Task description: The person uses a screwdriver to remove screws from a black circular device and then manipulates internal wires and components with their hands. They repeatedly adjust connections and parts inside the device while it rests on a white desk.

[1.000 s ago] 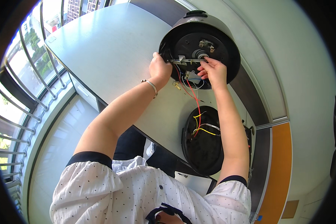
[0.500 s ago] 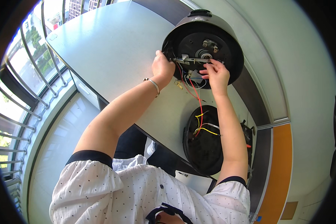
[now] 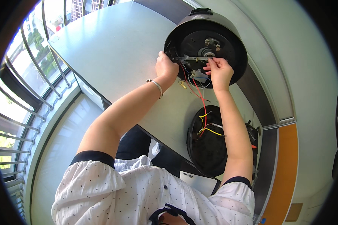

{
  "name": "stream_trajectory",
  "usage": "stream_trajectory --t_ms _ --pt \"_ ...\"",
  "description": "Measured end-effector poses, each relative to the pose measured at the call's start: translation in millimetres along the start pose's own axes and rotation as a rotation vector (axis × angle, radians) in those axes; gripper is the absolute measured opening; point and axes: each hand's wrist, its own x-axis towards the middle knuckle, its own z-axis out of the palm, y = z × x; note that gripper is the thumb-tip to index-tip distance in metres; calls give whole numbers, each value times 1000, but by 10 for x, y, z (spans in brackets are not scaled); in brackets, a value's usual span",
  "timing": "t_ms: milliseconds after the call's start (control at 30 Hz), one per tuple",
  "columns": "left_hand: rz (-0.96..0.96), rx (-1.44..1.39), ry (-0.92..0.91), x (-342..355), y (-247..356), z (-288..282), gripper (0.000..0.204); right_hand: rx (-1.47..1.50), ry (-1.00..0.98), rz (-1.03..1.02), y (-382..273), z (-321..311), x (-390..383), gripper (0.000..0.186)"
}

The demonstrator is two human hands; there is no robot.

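An electric cooker body point(image 3: 236, 41), its underside facing me, lies on its side at the far end of the table. My left hand point(image 3: 166, 68) is closed round the left rim of its dark shell; some of its fingers are hidden inside. Across the underside runs a thin metal lever point(image 3: 193, 58). The fingertips of my right hand point(image 3: 220, 73) pinch the lever's right end, beside the round central spring point(image 3: 206, 51). Below it hang a white connector block point(image 3: 200, 76) and red, blue and white wires point(image 3: 196, 90).
Nearer to me on the table point(image 3: 127, 41) lies the black round base cover point(image 3: 206, 157), with yellow and red wires point(image 3: 204, 127) over it. Dark tools with a red part point(image 3: 254, 146) sit right of my right forearm. A railed window point(image 3: 30, 75) is at left.
My right fingers have drawn together at the lever's end. The lever has tilted slightly, while my left hand keeps its place on the rim. The whole view has shifted a little.
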Motion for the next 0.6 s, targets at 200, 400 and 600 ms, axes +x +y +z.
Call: stream_trajectory --t_ms 200,400,600 --pt "63 -3 17 11 -16 -6 29 2 -4 -17 49 -31 -14 10" --pt "180 -11 18 71 -81 -38 24 -37 -36 -9 139 -109 -37 13" --pt "188 -34 16 72 -95 -38 26 -42 -26 -30 146 -93 -56 14"
